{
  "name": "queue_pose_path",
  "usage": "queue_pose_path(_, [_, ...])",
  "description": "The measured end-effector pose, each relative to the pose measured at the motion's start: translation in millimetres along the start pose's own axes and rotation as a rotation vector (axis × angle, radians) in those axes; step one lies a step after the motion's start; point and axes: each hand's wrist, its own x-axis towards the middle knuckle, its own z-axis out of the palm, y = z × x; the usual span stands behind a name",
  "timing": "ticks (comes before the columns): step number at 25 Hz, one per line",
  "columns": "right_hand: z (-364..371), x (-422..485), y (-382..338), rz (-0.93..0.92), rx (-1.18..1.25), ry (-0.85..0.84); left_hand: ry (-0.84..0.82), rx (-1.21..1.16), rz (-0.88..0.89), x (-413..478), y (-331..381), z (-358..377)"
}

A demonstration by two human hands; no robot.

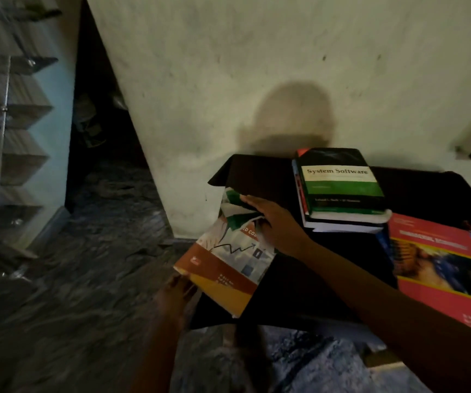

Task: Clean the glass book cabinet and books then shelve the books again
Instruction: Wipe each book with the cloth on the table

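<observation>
My left hand (176,293) grips the near corner of an orange and white book (228,265) and holds it tilted off the left edge of a black table (327,279). My right hand (274,222) presses a green and white cloth (235,211) flat on the book's cover. A stack of books topped by a green "System Software" book (339,185) stands on the table behind. A large red book (441,268) lies flat at the right. The glass book cabinet (10,131) with its glass shelves and metal rods stands at the far left, with no books visible on it.
A pale wall (257,66) rises straight behind the table. A dark gap (101,131) opens between the cabinet and the wall. The floor (72,293) is dark patterned stone.
</observation>
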Motion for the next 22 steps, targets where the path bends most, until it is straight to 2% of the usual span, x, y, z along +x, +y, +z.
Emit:
queue_pose_path(2, [13,13,16,0.025,-0.081,-0.03,-0.043,-0.044,-0.058,-3,3,2])
queue_pose_path(6, [44,54,58,0.15,-0.117,-0.056,-0.008,-0.095,-0.057,-2,3,1])
queue_pose_path(9, [74,64,90,0.224,-0.34,-0.192,-0.007,-0.094,-0.074,2,2,2])
queue_pose_path(11, [97,57,90,0.107,-0.502,-0.19,-0.005,-0.091,-0.092,5,1,0])
queue_pose_path(13, [120,48,76,-0.011,-0.536,-0.221,-0.022,-0.101,-0.095,6,1,0])
queue_pose_path(17, [165,15,28,-0.181,-0.406,-0.253,-0.042,-0.104,-0.084,7,0,-3])
queue_pose_path(19, [185,-3,4,-0.201,-0.316,-0.277,-0.027,-0.085,-0.098,8,-4,-4])
queue_pose_path(21, [176,-6,-10,-0.189,-0.144,-0.213,-0.028,-0.095,-0.111,6,-6,-9])
queue_pose_path(22, [163,2,-2,-0.215,-0.25,-0.14,-0.051,-0.107,-0.106,5,-4,-10])
